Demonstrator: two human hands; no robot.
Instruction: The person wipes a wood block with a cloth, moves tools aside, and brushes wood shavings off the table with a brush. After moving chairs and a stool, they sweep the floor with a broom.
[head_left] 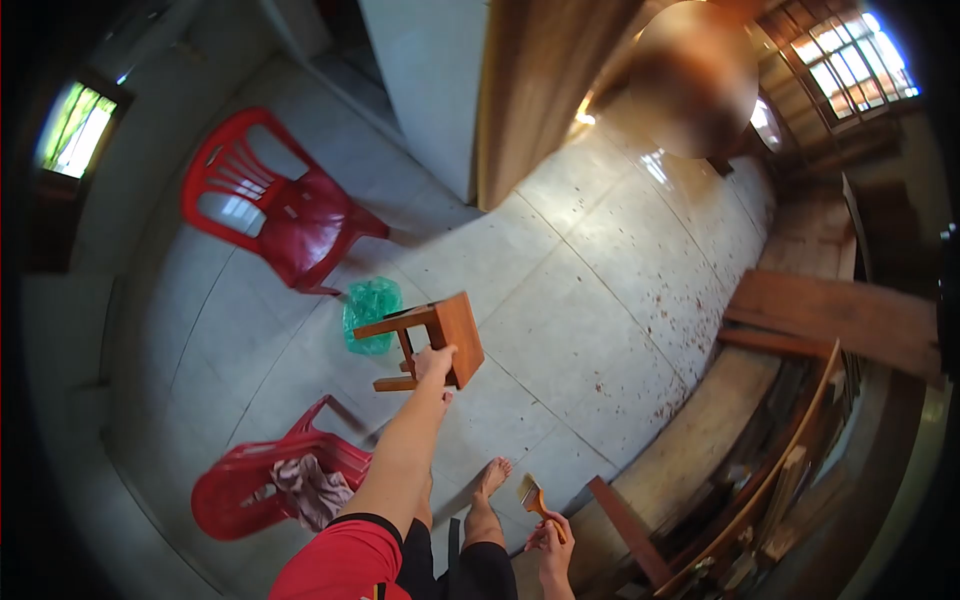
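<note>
My left hand (436, 364) reaches far out, its fingers closed on a small brown wooden stool (462, 338). The stool is tipped sideways, with its seat to the right and its legs pointing left. Just behind the legs a crumpled green plastic bag (371, 300) lies on the floor. Low in the view, near my bare foot (494, 476), my right hand (552, 540) grips the orange handle of a paintbrush (533, 494). The pale bristles point up and away from me.
A red plastic chair (305, 225) stands at the back left. Another red chair (235, 490), nearer on the left, has a crumpled cloth (312, 490) on it. Wooden boards and scraps (830, 310) are piled along the right. Small dark debris dots the tiled floor (570, 320).
</note>
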